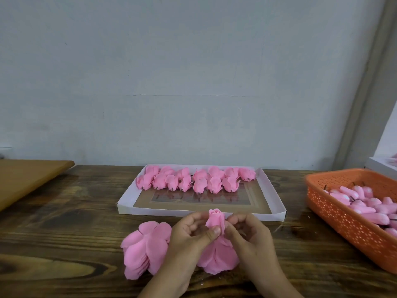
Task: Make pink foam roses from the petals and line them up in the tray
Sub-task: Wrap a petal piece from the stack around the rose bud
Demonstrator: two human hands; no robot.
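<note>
A half-made pink foam rose (215, 220) stands upright between my two hands, its bud on top and loose petals (217, 258) spreading below. My left hand (189, 235) pinches the rose at its waist with the thumb in front. From the right side, the fingers of my right hand (247, 235) pinch it too. A stack of flat pink petals (144, 248) lies on the table just left of my left hand. Beyond the hands sits the white tray (129, 209), with two rows of finished roses (195, 179) along its far side.
An orange perforated basket (343, 224) at the right holds several pink buds on short stems. A brown board (25, 179) lies at the far left. A white box edge (380, 168) shows behind the basket. The dark wooden table ends at a grey wall.
</note>
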